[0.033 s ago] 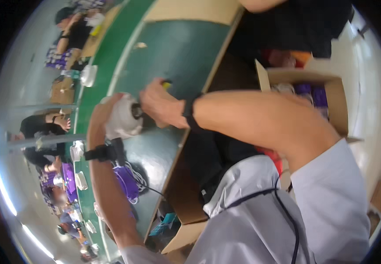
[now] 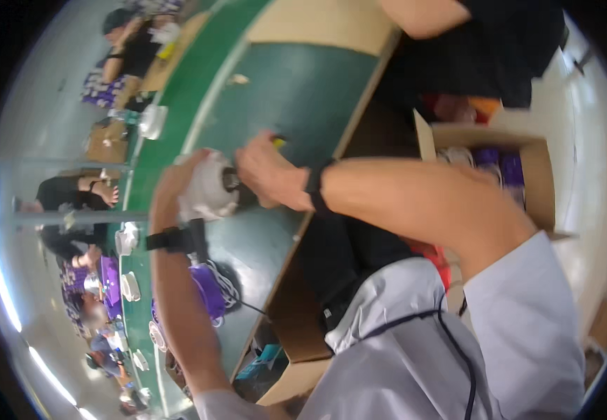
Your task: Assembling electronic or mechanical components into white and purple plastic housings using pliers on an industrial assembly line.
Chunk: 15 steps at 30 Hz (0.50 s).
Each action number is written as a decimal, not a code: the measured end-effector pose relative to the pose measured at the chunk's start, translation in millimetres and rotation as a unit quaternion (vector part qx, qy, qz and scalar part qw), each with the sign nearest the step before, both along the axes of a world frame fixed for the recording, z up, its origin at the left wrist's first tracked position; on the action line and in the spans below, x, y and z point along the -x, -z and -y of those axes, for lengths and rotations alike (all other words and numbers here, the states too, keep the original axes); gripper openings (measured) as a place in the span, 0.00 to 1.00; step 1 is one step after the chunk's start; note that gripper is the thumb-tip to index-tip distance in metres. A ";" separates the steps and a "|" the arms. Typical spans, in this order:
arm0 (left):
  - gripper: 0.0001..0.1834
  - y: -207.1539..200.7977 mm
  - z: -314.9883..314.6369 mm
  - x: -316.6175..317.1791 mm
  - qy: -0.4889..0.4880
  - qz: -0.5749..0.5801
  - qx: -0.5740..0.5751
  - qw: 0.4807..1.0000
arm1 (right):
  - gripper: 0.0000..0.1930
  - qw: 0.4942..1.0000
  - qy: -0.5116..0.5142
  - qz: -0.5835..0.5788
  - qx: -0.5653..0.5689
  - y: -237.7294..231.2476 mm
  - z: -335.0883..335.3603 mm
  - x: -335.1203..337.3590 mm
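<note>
My left hand [image 2: 177,183] is closed around a white rounded thing [image 2: 209,187] with a dark round part [image 2: 230,179] at its right end. Blur hides what kind of thing it is. Close to that dark end, my right hand [image 2: 270,171] is closed. A small yellow-and-black piece [image 2: 278,142] juts out past its fingers, too blurred to name. Both hands are above the dark green tabletop [image 2: 303,91]. Nearer to me, partly behind my left forearm, lies a purple thing [image 2: 209,290] with a coiled white cord [image 2: 226,280].
Flattened cardboard [image 2: 317,24] covers the table's far end. An open carton [image 2: 538,164] with purple and white items stands at the right. Along the left runs a green strip [image 2: 188,84] bearing white round things [image 2: 153,122]. Co-workers [image 2: 72,203] are beyond it; another person's arm [image 2: 426,15] is at the top.
The whole view has shifted slightly, so that the scene sits a little farther right. My hands keep about the same hold and the same places relative to each other.
</note>
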<state>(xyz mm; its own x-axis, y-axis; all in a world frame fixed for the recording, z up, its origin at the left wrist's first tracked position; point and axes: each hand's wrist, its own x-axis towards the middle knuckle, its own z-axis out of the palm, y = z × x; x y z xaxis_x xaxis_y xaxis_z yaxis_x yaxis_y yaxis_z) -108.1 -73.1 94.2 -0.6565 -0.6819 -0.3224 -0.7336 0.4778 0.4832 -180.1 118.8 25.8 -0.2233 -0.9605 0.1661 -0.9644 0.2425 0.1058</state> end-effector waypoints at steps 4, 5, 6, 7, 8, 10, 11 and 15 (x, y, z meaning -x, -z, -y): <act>0.52 2.7 -10.6 -26.8 0.065 -0.076 0.087 0.991 | 0.20 0.985 0.051 0.163 -0.011 -4.9 2.8 -0.9; 0.33 3.7 -11.0 -32.5 -0.007 -0.077 0.061 0.995 | 0.19 0.976 0.085 0.203 -0.005 -7.0 1.3 -0.1; 0.33 13.9 -13.3 -48.1 0.022 -0.211 0.048 0.976 | 0.19 0.962 0.119 0.247 0.002 -7.5 0.9 1.6; 0.34 26.0 -24.3 -59.3 0.025 -0.348 0.053 0.936 | 0.20 0.948 0.118 0.296 0.004 -11.8 -2.8 6.3; 0.35 51.0 -16.0 -79.6 -0.004 -0.384 0.072 0.921 | 0.20 0.933 0.104 0.345 0.007 -22.5 -0.6 3.7; 0.38 54.2 -51.6 -86.3 0.110 -0.420 0.172 0.884 | 0.21 0.924 0.092 0.372 0.012 -34.6 -9.8 7.3; 0.35 62.2 -71.8 -86.3 -0.032 -0.418 -0.012 0.908 | 0.22 0.932 0.091 0.351 0.025 -41.4 -12.0 0.1; 0.27 87.0 -63.9 -78.9 -0.087 -0.438 -0.066 0.893 | 0.20 0.929 0.058 0.365 -0.011 -62.3 -0.2 -10.1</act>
<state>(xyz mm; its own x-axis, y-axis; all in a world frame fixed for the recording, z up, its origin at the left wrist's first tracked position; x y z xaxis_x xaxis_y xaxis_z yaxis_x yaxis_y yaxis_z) -29.2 -9.2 7.2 -0.5845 -0.7917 0.1776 -0.1052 0.2910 0.9509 -170.0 119.0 88.1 -0.3713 -0.9242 -0.0898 -0.7484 0.3551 -0.5602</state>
